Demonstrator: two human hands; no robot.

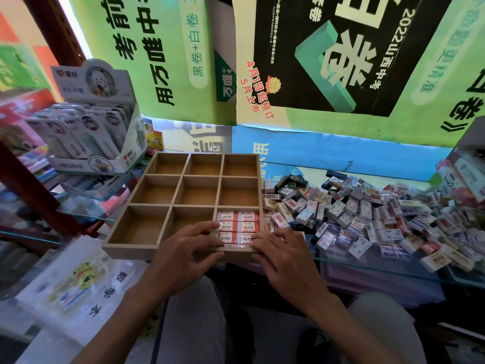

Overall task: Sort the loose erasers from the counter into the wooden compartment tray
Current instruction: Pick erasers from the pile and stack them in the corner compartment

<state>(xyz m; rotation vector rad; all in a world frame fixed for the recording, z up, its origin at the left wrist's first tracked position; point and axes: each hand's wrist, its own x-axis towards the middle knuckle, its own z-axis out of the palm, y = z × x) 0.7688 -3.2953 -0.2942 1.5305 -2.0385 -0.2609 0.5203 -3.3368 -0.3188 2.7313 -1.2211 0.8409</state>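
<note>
I keep both hands, left and right, fingers spread flat on the erasers in the tray's near-right cell, squaring rows so more fit.

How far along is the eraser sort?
Early. Done: one compartment of the wooden tray, the near right one, holds rows of red-and-white erasers. In hand: left hand and right hand rest fingers on those rows, apparently squaring them. Left: eight compartments are bare and the big eraser pile sits on the glass counter.
</note>
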